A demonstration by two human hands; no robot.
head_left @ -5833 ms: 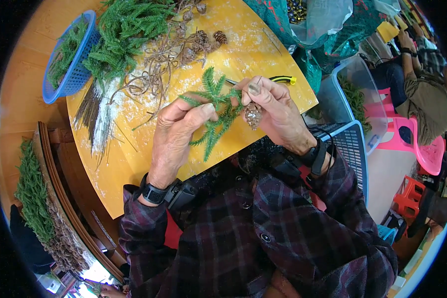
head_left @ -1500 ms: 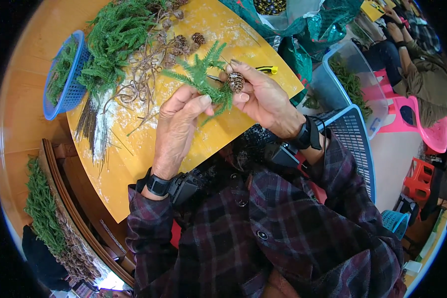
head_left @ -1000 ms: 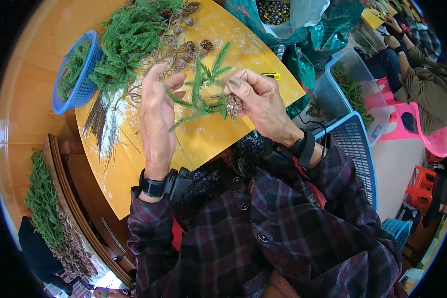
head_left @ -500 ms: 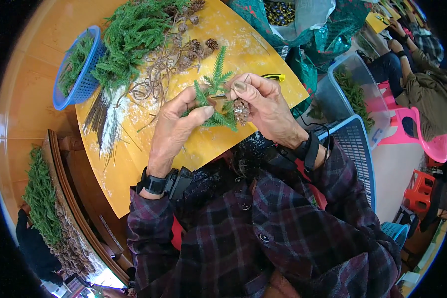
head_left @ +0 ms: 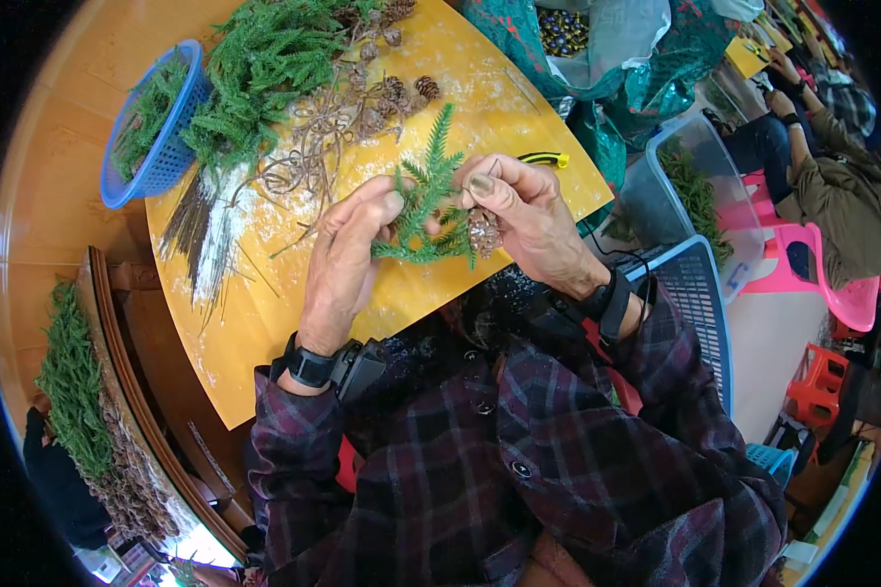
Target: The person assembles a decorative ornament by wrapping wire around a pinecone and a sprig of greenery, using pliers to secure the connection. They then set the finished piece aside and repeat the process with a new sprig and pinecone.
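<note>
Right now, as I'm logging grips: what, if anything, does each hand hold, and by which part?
Left hand: pine sprig, by its left side. Right hand: pinecone, at its upper end; exact contact hidden.

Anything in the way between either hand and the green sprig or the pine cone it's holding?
Nothing visible. The left hand grips the green sprig directly; the right hand pinches at the top of the pine cone. The yellow-and-black handle lies beyond the right hand, not between.

Super yellow flat worktop (head_left: 235, 352), speckled white. Over it: feathery green sprig (head_left: 426, 207), scaly brown pinecone (head_left: 485, 233). Holey blue plastic basket (head_left: 171, 157) left of it, purple-grey plaid cloth shirt (head_left: 578, 430) in front.
</note>
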